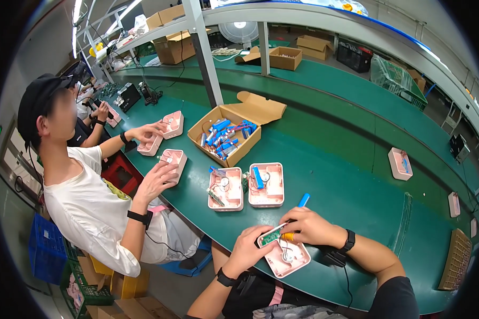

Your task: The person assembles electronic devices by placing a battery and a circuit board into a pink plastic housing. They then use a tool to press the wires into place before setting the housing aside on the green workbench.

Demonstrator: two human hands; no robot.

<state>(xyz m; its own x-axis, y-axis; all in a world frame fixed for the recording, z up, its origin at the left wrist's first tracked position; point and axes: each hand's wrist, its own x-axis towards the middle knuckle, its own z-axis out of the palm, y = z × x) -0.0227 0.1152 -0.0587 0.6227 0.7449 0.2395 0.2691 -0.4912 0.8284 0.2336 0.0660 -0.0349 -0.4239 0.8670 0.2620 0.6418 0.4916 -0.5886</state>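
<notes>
My left hand [248, 248] is closed on a green circuit board [271, 237] with a pale edge, tilted over an open pink plastic housing [287, 259]. A round white part and thin wires show inside this housing. My right hand [310, 227] grips a slim hand tool; its blue end [304, 200] sticks up past the knuckles and a yellow part [287, 236] shows below the fingers, at the board. The tool's tip is hidden. Just beyond are two more pink housings, one [225, 190] with loose boards and wires, the other [266, 185] with a blue battery [257, 177] inside.
An open cardboard box [229, 137] of blue batteries stands farther back on the green table [335, 202]. At left, a co-worker [90, 196] handles several pink housings. More housings [400, 164] lie at the right, near a brown slatted tray [455, 259]. A metal post [205, 64] rises behind the box.
</notes>
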